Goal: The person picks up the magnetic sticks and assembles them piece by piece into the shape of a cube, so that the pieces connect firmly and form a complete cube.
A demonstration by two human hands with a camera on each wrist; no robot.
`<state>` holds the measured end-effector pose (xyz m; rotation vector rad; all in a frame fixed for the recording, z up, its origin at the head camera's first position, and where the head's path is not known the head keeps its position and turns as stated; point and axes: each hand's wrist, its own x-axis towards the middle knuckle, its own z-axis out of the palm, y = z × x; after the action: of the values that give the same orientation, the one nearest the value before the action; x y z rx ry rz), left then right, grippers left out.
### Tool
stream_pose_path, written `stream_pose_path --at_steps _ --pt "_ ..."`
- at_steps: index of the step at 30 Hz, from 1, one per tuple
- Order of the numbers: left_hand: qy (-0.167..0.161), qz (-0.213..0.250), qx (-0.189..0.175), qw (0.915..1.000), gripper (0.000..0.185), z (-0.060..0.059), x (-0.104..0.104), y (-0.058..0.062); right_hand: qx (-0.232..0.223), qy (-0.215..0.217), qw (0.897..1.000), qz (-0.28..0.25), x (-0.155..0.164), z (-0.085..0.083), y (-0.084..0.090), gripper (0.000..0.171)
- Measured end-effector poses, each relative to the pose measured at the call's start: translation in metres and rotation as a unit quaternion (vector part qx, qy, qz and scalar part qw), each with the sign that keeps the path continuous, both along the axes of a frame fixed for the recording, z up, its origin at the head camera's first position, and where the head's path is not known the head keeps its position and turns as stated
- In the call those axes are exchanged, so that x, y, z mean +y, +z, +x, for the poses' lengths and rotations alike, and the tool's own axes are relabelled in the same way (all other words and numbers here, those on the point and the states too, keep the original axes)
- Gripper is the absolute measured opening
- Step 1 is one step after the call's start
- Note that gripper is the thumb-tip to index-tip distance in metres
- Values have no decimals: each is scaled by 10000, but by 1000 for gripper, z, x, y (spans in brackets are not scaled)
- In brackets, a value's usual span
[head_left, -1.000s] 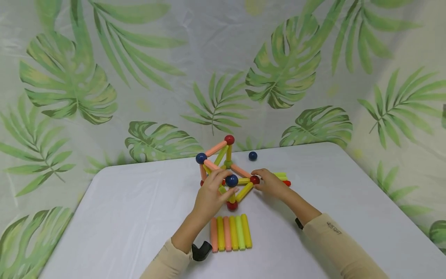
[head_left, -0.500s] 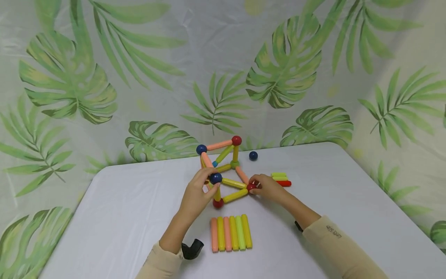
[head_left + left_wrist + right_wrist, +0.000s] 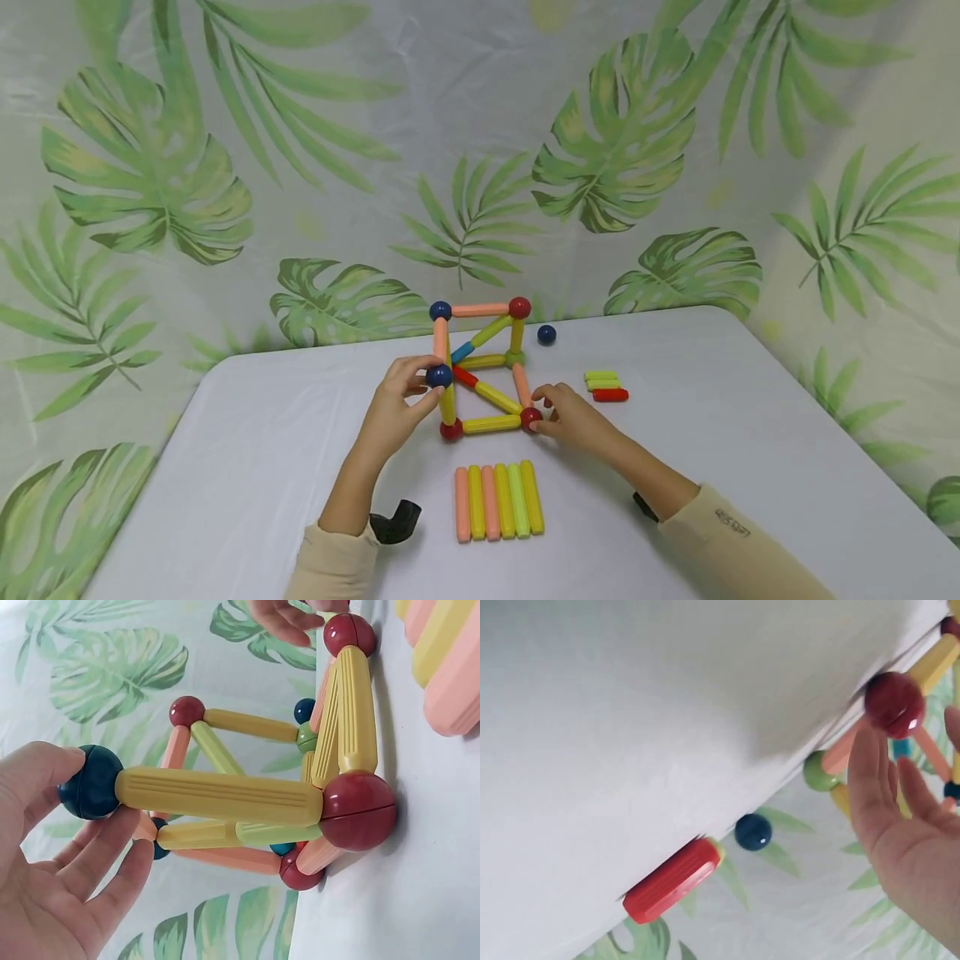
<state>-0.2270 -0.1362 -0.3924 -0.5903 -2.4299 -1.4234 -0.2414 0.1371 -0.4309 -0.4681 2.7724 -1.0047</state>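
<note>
A box-like frame of building sticks (image 3: 491, 423) and balls stands on the white table. My left hand (image 3: 393, 408) pinches the blue ball (image 3: 94, 782) at its near upper left corner between thumb and fingers. A yellow stick (image 3: 217, 796) joins that ball to the red ball (image 3: 358, 811) below it. My right hand (image 3: 581, 419) is at the red ball (image 3: 531, 419) of the near lower right corner. In the right wrist view one digit's tip meets this red ball (image 3: 895, 705), while the other fingers stand apart from it. Slanting sticks, one partly blue (image 3: 463, 352), cross inside the frame.
In front of the frame lies a row of pink, yellow and green sticks (image 3: 498, 502). Short green sticks (image 3: 602, 381) and a red one (image 3: 611, 396) lie to the right. A loose blue ball (image 3: 547, 334) sits behind. A leaf-print cloth (image 3: 480, 167) hangs at the back.
The frame has turned so that its near side faces me more squarely. My left hand has moved left with the blue ball; the right hand has come slightly nearer, and its fingers have loosened.
</note>
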Motion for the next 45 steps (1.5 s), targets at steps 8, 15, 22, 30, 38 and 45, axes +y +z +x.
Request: stream_pose_path --at_steps 8,15,22,30,38,45 --pt "-103 -62 -309 9995 34 -1 -1 1 -375 616 9972 204 -2 46 2 33" --pt "-83 -44 -341 9994 35 -1 -1 0 -611 726 9844 1484 -15 71 -1 30" --pt "-66 -22 -406 9992 34 1 2 0 -274 479 9771 2057 -16 71 2 22" --pt "3 -36 -362 9993 34 1 2 0 425 886 9943 404 2 39 24 22" --pt "33 27 -306 9995 35 2 2 -3 1038 727 9830 -1330 -6 6 43 29" --pt "90 228 -257 9994 34 3 5 -3 1247 659 9794 -1442 -29 -8 53 25"
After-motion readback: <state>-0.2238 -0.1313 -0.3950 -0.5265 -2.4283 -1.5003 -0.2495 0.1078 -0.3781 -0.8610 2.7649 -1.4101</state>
